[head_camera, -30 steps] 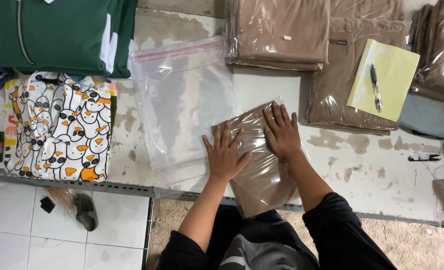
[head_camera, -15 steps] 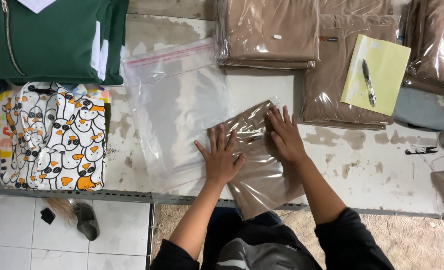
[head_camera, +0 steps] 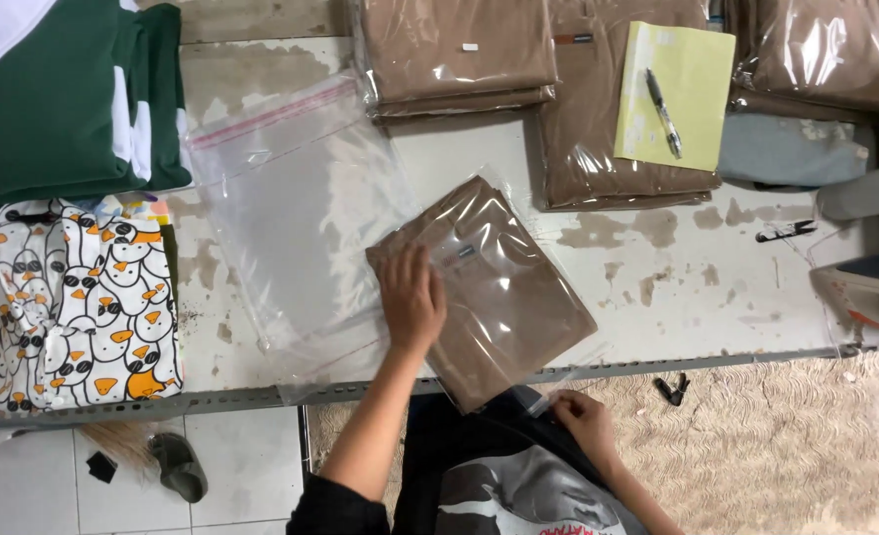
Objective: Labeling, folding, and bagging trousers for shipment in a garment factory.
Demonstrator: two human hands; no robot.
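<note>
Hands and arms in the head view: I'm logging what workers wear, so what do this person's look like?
Both hands, left and right, are bare: no gloves, rings or watch visible. The forearms are bare too. A dark sleeve is pushed up near the left elbow; the right sleeve is out of frame.

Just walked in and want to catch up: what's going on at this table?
A person is packing folded clothes into clear plastic bags. The left hand presses flat on a folded brown garment in a clear bag lying at the table's front edge. The right hand is down below the edge, pinching the bag's flap strip. An empty clear bag lies beside it. Stacks of bagged brown garments sit at the back, with a yellow notepad and pen on one stack.
</note>
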